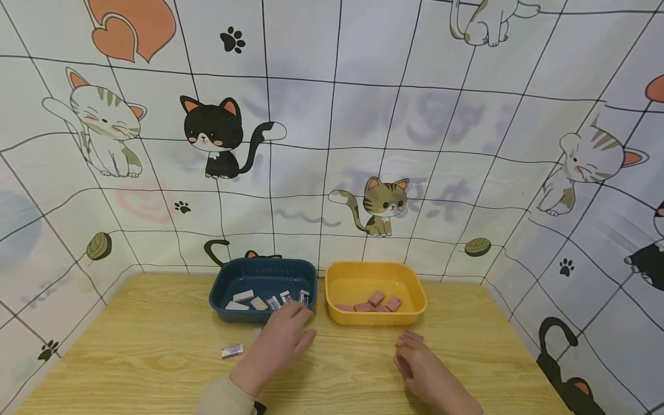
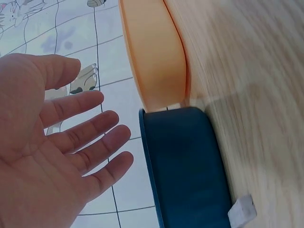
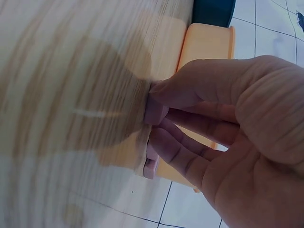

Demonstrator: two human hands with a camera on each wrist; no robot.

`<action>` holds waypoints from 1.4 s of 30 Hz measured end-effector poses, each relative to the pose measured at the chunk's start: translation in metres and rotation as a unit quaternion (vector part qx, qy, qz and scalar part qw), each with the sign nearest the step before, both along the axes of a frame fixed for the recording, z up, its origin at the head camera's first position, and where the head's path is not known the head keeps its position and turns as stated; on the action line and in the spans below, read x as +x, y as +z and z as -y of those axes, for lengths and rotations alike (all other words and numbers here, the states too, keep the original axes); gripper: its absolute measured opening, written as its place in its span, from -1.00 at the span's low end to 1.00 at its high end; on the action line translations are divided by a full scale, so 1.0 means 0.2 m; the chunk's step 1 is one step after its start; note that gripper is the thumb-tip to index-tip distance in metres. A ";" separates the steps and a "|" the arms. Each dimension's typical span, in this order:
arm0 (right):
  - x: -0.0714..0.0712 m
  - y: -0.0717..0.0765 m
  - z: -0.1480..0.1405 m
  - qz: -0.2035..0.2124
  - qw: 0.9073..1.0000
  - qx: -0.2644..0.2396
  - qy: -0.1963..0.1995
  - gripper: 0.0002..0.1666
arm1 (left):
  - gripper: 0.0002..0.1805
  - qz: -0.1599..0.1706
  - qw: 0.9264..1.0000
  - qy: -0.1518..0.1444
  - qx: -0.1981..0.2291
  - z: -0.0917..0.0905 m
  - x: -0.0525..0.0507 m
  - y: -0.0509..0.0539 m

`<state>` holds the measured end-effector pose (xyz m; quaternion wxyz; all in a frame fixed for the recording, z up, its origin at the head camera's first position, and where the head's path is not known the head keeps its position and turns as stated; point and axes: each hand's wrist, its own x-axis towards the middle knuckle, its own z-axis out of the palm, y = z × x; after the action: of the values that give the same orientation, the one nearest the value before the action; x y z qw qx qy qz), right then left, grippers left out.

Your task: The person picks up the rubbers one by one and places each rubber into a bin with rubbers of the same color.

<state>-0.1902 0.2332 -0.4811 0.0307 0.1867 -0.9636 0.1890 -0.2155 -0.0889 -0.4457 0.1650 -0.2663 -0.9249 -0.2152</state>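
My left hand (image 1: 280, 340) is over the front rim of the blue bin (image 1: 233, 316), its fingers spread and holding nothing in the left wrist view. White erasers (image 1: 242, 295), some with printed sleeves, lie in that bin. Another white eraser (image 1: 232, 351) lies on the table left of this hand. In front of the yellow bin (image 1: 373, 317), my right hand (image 1: 427, 369) pinches a small pink eraser (image 3: 156, 110) at the tabletop between thumb and fingers. Close beside it is a second pink eraser (image 3: 150, 164), partly hidden by a fingertip. Several pink erasers (image 1: 376, 298) lie inside the yellow bin.
Both bins stand side by side at the back of the wooden table (image 1: 155, 346), with a narrow gap between them. A white cloth (image 1: 301, 115) printed with cats and grid lines rises behind the table and along both sides.
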 end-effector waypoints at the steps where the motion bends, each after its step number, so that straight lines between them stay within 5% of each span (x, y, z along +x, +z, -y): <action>1: 0.00 0.00 0.00 0.004 1.000 0.000 -0.001 -0.89 | -0.72 0.005 1.000 -0.001 -0.002 -0.01 0.01 0.00; 7: 0.00 0.00 0.00 0.004 1.000 0.009 0.022 -0.77 | -0.70 0.049 0.999 0.000 -0.006 -0.04 0.03 -0.01; 14: 0.00 0.00 0.01 -0.068 0.996 -0.011 0.057 -0.65 | -0.71 0.062 0.998 -0.013 -0.002 -0.09 0.04 -0.01; 18: 0.00 0.00 0.03 -0.118 0.992 -0.020 0.051 -0.72 | -0.69 0.079 0.997 -0.014 -0.006 -0.11 0.05 -0.02; 24: 0.01 0.03 0.08 -0.126 0.991 -0.029 0.022 -0.78 | -0.68 0.098 0.995 -0.022 -0.003 -0.14 0.06 -0.03; 32: -0.02 0.10 0.10 -0.160 0.985 -0.039 0.044 -0.72 | -0.68 0.069 0.997 -0.030 -0.003 -0.18 0.06 -0.07; 42: -0.10 0.20 0.14 -0.239 0.965 -0.048 0.092 -0.72 | -0.65 0.046 0.998 -0.040 -0.014 -0.21 0.08 -0.08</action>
<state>-0.2104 0.2042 -0.4413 0.2519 0.3123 -0.8966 0.1874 -0.2002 -0.0461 -0.4623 0.1104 -0.2948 -0.9231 -0.2208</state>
